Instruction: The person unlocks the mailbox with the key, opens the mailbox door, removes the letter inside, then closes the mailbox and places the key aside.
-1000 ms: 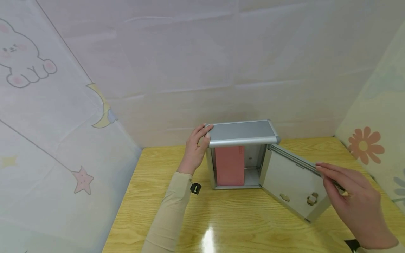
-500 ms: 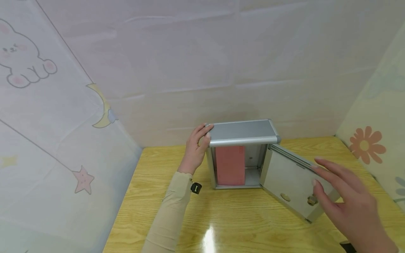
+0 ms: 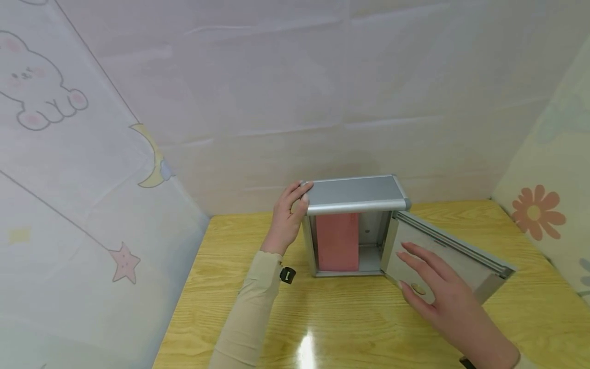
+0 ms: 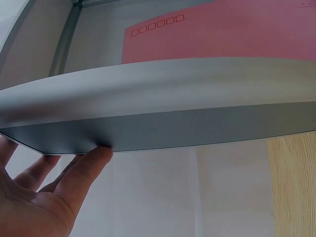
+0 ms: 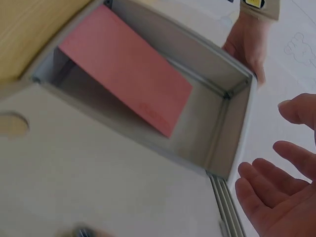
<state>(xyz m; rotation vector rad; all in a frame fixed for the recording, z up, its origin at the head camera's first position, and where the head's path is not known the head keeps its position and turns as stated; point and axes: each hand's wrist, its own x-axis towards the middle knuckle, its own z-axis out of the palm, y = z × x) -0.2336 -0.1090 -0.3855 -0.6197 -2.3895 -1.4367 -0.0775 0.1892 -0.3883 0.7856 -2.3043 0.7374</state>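
A silver-grey metal mailbox (image 3: 352,190) stands on the table with its door (image 3: 465,256) swung out to the right. Inside, a pink envelope (image 3: 338,241) leans upright at the left; printed postcode squares show on it in the left wrist view. My left hand (image 3: 287,218) holds the box's top left corner, its fingers (image 4: 91,165) at the edge of the top panel. In front of the door's inner face is my right hand (image 3: 444,294), fingers apart and nothing in them. It covers the door's lock and part of the lower door.
The yellow wood-grain table (image 3: 359,328) reaches back to a pale cloth wall (image 3: 276,102). Printed side walls stand left and right, one with a red flower (image 3: 536,212). The door juts out over the table's right part.
My right hand has let go of the door's outer edge and moved left across its inner face, toward the box opening. My left hand stays at the corner; box and door look unmoved.
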